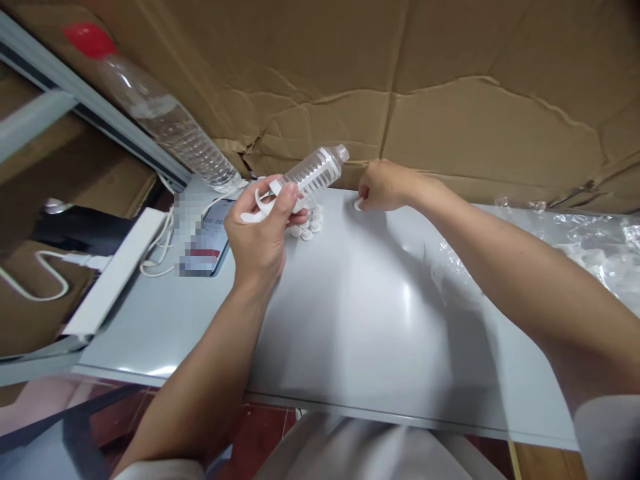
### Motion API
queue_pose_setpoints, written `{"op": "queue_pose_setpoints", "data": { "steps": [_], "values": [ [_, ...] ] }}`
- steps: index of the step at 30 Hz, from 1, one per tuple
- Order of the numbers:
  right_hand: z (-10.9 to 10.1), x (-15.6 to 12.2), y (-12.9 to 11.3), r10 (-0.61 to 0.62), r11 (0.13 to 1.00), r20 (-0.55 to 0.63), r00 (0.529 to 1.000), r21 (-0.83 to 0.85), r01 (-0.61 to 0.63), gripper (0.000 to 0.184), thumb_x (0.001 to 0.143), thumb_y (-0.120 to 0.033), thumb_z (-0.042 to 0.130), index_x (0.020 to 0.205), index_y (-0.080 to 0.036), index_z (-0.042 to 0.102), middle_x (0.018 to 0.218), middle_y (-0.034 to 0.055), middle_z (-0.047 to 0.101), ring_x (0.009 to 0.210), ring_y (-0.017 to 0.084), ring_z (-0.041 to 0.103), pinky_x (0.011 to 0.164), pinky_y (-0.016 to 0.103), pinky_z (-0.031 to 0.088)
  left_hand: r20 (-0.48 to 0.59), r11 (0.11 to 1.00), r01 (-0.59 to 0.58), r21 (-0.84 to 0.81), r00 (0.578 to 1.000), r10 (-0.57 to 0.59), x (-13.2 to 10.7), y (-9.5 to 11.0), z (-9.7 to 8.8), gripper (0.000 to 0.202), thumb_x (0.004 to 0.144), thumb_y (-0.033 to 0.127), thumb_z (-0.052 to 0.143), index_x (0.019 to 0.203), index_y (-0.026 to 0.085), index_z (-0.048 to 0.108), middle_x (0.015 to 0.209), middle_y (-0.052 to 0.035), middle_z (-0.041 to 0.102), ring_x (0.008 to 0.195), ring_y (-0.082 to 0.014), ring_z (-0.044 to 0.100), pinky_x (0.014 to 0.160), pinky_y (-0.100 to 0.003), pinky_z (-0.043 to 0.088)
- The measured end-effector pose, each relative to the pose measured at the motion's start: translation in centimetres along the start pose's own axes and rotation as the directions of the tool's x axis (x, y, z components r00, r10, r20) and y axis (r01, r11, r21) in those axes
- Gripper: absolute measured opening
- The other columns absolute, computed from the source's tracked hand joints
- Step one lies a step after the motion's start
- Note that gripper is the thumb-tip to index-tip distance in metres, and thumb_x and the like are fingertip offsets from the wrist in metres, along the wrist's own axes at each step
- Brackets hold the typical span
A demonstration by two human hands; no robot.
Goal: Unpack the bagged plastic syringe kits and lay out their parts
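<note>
In my left hand [263, 223] is a clear plastic syringe [320, 168] with pale bands around its barrel and a white ring-shaped handle at the lower end. Its narrow tip points up and to the right. The fingers and thumb close around the handle end. My right hand [385, 187] pinches a small white cap [359, 204] just above the table near the cardboard, apart from the syringe. Beneath the left hand lies a cluster of similar small white caps [307, 233], partly covered by the fingers.
A tall water bottle with a red cap [93, 40] stands at the back left. Close by are a phone [215, 230], white cables and a power strip [117, 273]. Crinkled clear plastic bags [600, 257] lie at the right of the grey table [350, 333]. Cardboard [450, 120] walls the back.
</note>
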State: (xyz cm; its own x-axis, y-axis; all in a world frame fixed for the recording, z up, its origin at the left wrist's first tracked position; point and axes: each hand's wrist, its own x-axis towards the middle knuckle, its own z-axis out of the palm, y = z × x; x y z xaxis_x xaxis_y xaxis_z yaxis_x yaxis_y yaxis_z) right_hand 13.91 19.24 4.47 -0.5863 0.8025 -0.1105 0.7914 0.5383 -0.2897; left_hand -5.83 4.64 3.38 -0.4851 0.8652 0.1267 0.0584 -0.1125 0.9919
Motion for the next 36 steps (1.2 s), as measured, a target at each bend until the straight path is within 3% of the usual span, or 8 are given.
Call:
{"op": "queue_pose_setpoints", "data": {
  "steps": [7,12,15,18,23,28,32,36],
  "values": [
    [0.4,0.5,-0.7,0.048,0.999,0.006,0.999,0.012,-0.048,0.034,0.059,-0.018,0.095,0.06,-0.021,0.061,0.057,0.0012,0.053,0.075,0.025,0.065,0.069,0.038,0.052,0.003,0.999,-0.043,0.009,0.999,0.043,0.1,0.0,-0.1,0.047,0.076,0.063,0.085,0.107,0.029,0.074,0.1,0.0023,0.08,0.087,-0.0229,0.08,0.068,-0.039,0.067],
    [-2.1,-4.0,-1.3,0.11,0.945,-0.026,0.994,0.313,-0.097,0.038,0.071,-0.044,0.093,0.064,-0.022,0.063,0.067,0.006,0.063,0.074,0.024,0.068,0.062,0.036,0.054,0.037,0.998,-0.051,0.023,0.998,0.051,-0.2,0.0,-0.1,0.053,0.078,0.066,0.083,0.116,0.03,0.073,0.101,0.0011,0.079,0.087,-0.0224,0.079,0.071,-0.037,0.067],
    [-2.2,-7.7,-2.8,0.12,0.644,0.021,0.993,0.759,-0.094,0.048,0.082,-0.067,0.081,0.076,-0.021,0.07,0.075,0.0086,0.069,0.073,0.023,0.072,0.061,0.036,0.061,0.1,0.996,-0.091,0.026,0.991,0.088,-1.6,0.1,0.6,0.051,0.08,0.057,0.085,0.119,0.027,0.073,0.099,0.001,0.077,0.086,-0.0203,0.078,0.076,-0.034,0.065],
    [-0.6,-10.5,-4.2,0.172,0.301,0.042,0.984,0.949,-0.093,0.054,0.08,-0.073,0.079,0.084,-0.02,0.073,0.085,0.0105,0.074,0.08,0.023,0.076,0.069,0.035,0.067,0.2,0.989,-0.125,0.085,0.974,0.106,-3.5,0.1,1.6,0.054,0.077,0.046,0.089,0.123,0.024,0.074,0.101,-0.0012,0.077,0.093,-0.0218,0.077,0.078,-0.031,0.063],
    [1.3,-12.5,-2.9,0.382,0.041,0.039,0.923,0.997,-0.059,0.043,0.083,-0.061,0.083,0.089,-0.021,0.069,0.094,0.0101,0.077,0.09,0.022,0.078,0.085,0.034,0.068,0.328,0.992,-0.045,0.12,0.945,0.003,-5.0,0.6,1.7,0.056,0.075,0.045,0.09,0.123,0.021,0.076,0.097,-0.0032,0.076,0.085,-0.0195,0.075,0.078,-0.03,0.063],
    [0.1,-13.6,0.6,0.526,0.08,-0.053,0.849,0.997,0.013,0.028,0.095,-0.051,0.068,0.091,-0.024,0.06,0.091,0.0085,0.074,0.091,0.024,0.077,0.084,0.04,0.068,0.255,0.988,-0.025,0.151,0.967,-0.015,-4.5,1.1,-1.1,0.052,0.079,0.049,0.088,0.123,0.023,0.075,0.097,-0.0027,0.073,0.075,-0.0147,0.07,0.073,-0.028,0.063],
    [0.0,-13.4,0.6,0.482,0.112,-0.028,0.876,0.993,-0.03,0.033,0.091,-0.051,0.075,0.087,-0.023,0.059,0.082,0.0084,0.071,0.079,0.025,0.076,0.076,0.042,0.068,0.195,0.956,-0.132,0.261,0.977,0.081,-3.7,0.3,-2.0,0.054,0.085,0.047,0.081,0.133,0.027,0.069,0.109,-0.0049,0.074,0.087,-0.0189,0.073,0.083,-0.032,0.063],
    [0.3,-11.7,-1.2,0.425,0.293,0.009,0.905,0.945,-0.147,0.044,0.08,-0.048,0.089,0.078,-0.023,0.054,0.07,0.0071,0.065,0.064,0.023,0.072,0.063,0.041,0.068,0.303,0.718,-0.429,0.548,0.902,0.308,-3.0,-1.1,-0.1,0.045,0.09,0.039,0.073,0.132,0.024,0.069,0.126,-0.01,0.076,0.111,-0.0296,0.072,0.103,-0.044,0.054]
  ]
}}
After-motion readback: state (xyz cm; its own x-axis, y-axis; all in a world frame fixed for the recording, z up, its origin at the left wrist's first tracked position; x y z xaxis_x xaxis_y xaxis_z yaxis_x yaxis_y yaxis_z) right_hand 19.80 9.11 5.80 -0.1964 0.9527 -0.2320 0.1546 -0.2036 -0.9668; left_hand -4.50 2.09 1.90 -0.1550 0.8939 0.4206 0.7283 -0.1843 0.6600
